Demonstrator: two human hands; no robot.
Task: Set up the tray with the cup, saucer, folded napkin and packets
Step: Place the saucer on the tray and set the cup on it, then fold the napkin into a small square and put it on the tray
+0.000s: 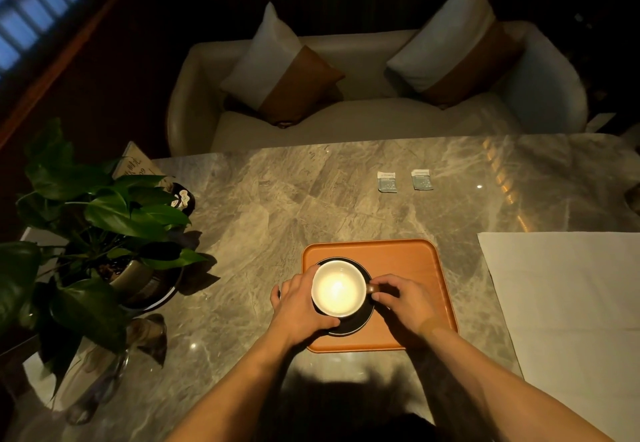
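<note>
Both my bare forearms are reaching forward, converging. My left hand [300, 306] is cupping around something, fingers curled, thumb along the near side. My right hand [398, 303] is pinching, fingertips [377, 284] bent inward toward the left.

Lower centre of frame: white-lined round cup [338, 289] on dark round saucer [349, 327], left side of orange square tray [415, 268], gripped by left hand [298, 306] and right hand [401, 303]. Upper right: two pale blue packets [404, 181].
</note>
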